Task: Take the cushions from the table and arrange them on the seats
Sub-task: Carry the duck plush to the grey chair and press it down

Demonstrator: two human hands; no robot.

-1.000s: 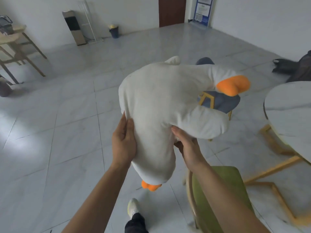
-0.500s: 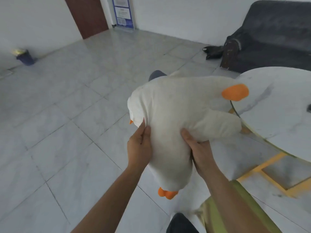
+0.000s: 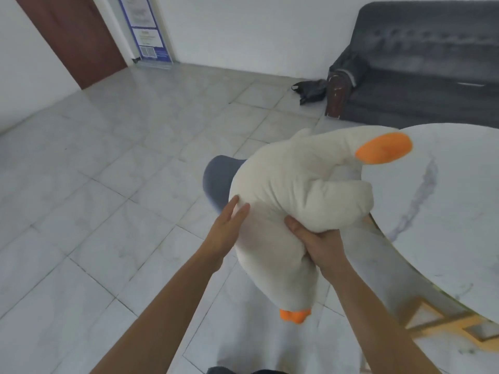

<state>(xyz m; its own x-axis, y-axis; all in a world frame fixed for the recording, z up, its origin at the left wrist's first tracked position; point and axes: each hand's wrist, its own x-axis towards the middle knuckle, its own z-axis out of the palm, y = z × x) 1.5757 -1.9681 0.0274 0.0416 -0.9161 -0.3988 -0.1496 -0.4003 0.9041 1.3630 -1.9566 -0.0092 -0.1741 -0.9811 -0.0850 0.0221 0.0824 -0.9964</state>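
Observation:
I hold a white goose-shaped plush cushion (image 3: pixel 297 190) in the air in front of me, its orange beak (image 3: pixel 384 151) up right and its orange feet (image 3: pixel 294 315) hanging down. My left hand (image 3: pixel 225 230) presses flat against its left side. My right hand (image 3: pixel 316 244) grips it from below, fingers dug into the fabric. Behind the cushion, a grey-blue chair seat (image 3: pixel 218 179) shows at its left edge. The round white marble table (image 3: pixel 445 211) stands at right, its rim just beyond the cushion.
A dark grey sofa (image 3: pixel 421 63) stands against the far wall at upper right, with a black bag (image 3: pixel 310 91) on the floor beside its arm. A brown door (image 3: pixel 70 36) and a blue poster stand (image 3: pixel 147 31) are at upper left. Wide tiled floor lies left.
My view has swung right: the sofa and more of the table came into sight, the green chair dropped out of view. The cushion stays in both hands, now nearer the table's rim.

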